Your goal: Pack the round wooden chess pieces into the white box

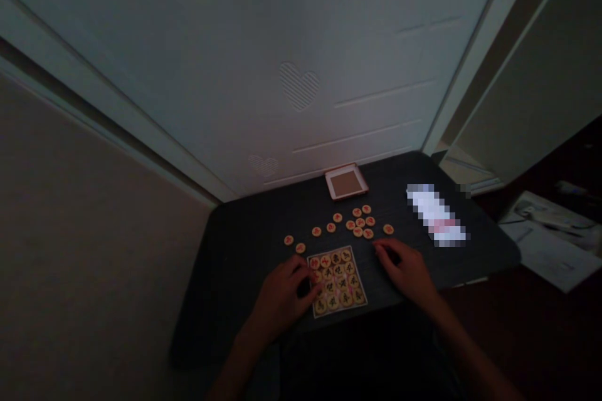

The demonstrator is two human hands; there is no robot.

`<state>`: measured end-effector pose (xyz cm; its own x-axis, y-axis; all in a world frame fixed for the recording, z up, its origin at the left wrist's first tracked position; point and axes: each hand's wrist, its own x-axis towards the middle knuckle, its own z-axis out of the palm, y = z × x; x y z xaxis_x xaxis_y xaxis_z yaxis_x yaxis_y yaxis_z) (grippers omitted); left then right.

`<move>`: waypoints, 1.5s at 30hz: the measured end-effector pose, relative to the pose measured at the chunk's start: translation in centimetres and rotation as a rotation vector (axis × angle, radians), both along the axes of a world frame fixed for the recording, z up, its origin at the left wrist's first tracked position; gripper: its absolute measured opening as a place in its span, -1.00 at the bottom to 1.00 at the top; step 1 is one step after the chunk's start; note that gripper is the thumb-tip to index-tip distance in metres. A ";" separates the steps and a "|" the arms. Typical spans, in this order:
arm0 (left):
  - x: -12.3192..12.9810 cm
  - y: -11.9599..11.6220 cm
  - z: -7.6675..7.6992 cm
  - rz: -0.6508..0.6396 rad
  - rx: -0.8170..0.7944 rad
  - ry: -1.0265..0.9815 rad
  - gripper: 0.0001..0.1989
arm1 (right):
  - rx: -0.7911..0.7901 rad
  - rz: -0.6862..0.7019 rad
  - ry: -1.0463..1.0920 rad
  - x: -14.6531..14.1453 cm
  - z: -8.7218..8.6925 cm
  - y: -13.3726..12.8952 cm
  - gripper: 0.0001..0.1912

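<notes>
A shallow pale-rimmed tray on the dark table holds rows of round Chinese chess pieces, most with black characters and a few with red ones. Over the tray's left side is my left hand, its thumb and fingertips closed around a red-marked Chinese chess piece in the left column. My right hand rests on the table to the right of the tray, fingers loosely curled and a little apart, with nothing visible in them. Beyond both hands, several loose red-marked pieces lie scattered and face up.
At the table's back edge sits an open box lid against a white panel with hearts. A blurred white and pink item lies on the right. White boxes stand low beyond the table's right end.
</notes>
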<state>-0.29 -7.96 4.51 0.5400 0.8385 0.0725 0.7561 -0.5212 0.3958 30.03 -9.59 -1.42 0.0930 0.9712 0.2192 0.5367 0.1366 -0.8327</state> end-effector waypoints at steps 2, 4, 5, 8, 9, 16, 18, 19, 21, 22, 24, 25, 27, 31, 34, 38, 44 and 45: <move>0.2 -0.1 -0.3 0.043 -0.002 -0.010 -0.84 | 0.011 -0.011 0.005 0.0 0.1 -0.1 -0.77; 0.3 -0.2 -0.7 0.067 -0.023 -0.030 -0.85 | 0.038 -0.050 0.010 0.2 0.2 -0.1 -0.77; 0.4 -0.3 -0.8 0.075 -0.037 -0.045 -0.86 | 0.058 -0.080 0.005 0.4 0.2 0.0 -0.77; 0.4 -0.6 -1.3 0.098 -0.078 -0.108 -0.89 | 0.120 -0.182 -0.060 1.6 0.3 0.3 -0.77; 0.4 -0.7 -1.5 0.111 -0.086 -0.133 -0.88 | 0.134 -0.211 -0.096 2.0 0.3 0.6 -0.76; 0.1 -0.4 -2.9 0.245 -0.102 -0.361 -0.82 | 0.130 -0.135 -0.286 3.9 -0.4 2.8 -0.72; 0.1 -0.2 -3.3 0.292 -0.106 -0.421 -0.80 | 0.120 -0.088 -0.308 4.0 -0.6 3.2 -0.72; 0.1 -0.2 -3.4 0.316 -0.107 -0.445 -0.79 | 0.111 -0.071 -0.316 4.1 -0.6 3.3 -0.72; 0.1 -0.2 -3.5 0.357 -0.109 -0.469 -0.78 | 0.085 -0.052 -0.326 4.0 -0.4 3.3 -0.72; 0.1 -0.3 -3.5 0.371 -0.111 -0.472 -0.78 | 0.071 -0.050 -0.323 3.9 -0.1 3.1 -0.72; 0.1 -0.3 -3.5 0.382 -0.119 -0.473 -0.77 | 0.049 -0.046 -0.297 3.2 0.7 2.5 -0.72; 0.1 -0.4 -3.5 0.381 -0.126 -0.474 -0.76 | 0.045 -0.035 -0.273 2.6 1.3 2.0 -0.73; 0.0 -0.4 -3.6 0.375 -0.138 -0.482 -0.75 | 0.053 0.013 -0.213 0.8 2.3 0.6 -0.76; 0.0 -0.3 -4.0 0.372 -0.152 -0.502 -0.75 | 0.091 0.251 -0.109 -4.3 3.4 -2.4 -0.84; 0.1 -0.3 -4.2 0.369 -0.163 -0.503 -0.75 | 0.169 0.344 -0.105 -7.7 3.3 -3.7 -0.82; 0.1 -0.3 -4.3 0.362 -0.159 -0.505 -0.77 | 0.168 0.406 -0.241 -10.0 2.8 -3.7 -0.89; 0.1 -0.4 -4.2 0.355 -0.158 -0.495 -0.76 | 0.129 0.449 -0.316 -9.8 2.6 -3.6 -0.88; 0.1 -0.4 -4.2 0.353 -0.153 -0.496 -0.77 | 0.127 0.452 -0.308 -9.7 2.6 -3.6 -0.85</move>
<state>-0.15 -8.40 0.28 0.1613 0.9810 0.1078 0.5798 -0.1825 0.7940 20.31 -13.16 1.22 -0.4129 0.8639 0.2883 0.6175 0.4982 -0.6086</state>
